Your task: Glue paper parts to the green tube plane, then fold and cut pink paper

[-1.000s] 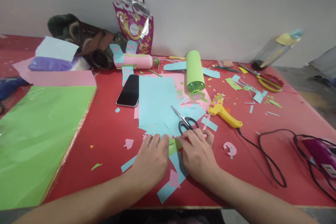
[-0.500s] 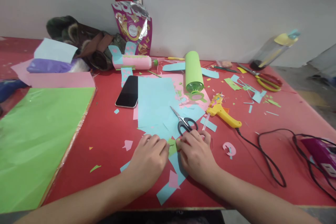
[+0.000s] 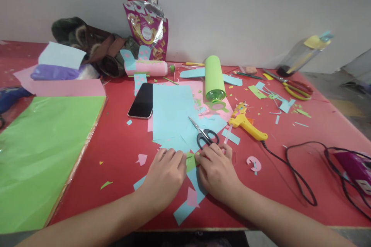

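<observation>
Both hands are at the small green paper (image 3: 190, 165) near the desk's (image 3: 121, 185) front edge: the left hand (image 3: 165, 177) at its 9 o'clock, the right hand (image 3: 218, 173) at its 3. Fingers curl inward, but hidden fingertips leave any pinch uncertain. Scissors (image 3: 202, 129) lie at 1 o'clock, the glue gun (image 3: 248, 125) at 2. The step looks like fine fingertip shaping; the next move calls for light, even pressure from both sides.
</observation>
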`<state>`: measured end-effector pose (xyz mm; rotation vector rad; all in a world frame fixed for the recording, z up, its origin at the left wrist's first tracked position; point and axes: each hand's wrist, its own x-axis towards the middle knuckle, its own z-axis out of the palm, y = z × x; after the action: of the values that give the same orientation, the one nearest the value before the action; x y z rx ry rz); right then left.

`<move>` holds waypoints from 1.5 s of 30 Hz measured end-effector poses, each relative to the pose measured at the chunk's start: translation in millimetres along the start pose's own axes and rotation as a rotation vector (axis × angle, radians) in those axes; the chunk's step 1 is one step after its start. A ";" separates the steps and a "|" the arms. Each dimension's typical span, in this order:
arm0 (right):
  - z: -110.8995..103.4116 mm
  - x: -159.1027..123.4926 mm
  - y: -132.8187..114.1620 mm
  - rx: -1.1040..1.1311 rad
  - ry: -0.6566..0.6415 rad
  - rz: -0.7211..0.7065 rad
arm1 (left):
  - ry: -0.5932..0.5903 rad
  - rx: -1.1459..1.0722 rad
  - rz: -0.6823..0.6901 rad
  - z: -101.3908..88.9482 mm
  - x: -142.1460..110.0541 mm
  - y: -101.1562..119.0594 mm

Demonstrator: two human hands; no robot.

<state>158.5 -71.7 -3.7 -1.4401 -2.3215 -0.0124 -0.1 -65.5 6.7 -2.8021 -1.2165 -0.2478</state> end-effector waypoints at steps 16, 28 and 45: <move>-0.1 -2.0 0.2 0.016 -0.010 -0.004 | -0.043 -0.082 -0.059 8.6 -0.8 -9.8; -5.1 1.1 0.7 0.095 0.084 0.088 | 0.098 -0.293 -0.076 12.3 0.8 -11.2; -4.8 4.6 8.5 0.100 0.236 -0.010 | 0.210 -0.335 0.042 8.9 5.3 -15.6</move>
<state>165.7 -64.8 0.5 -1.3028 -2.1073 -0.0644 -7.0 -49.9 -1.0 -2.9694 -1.1596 -0.7891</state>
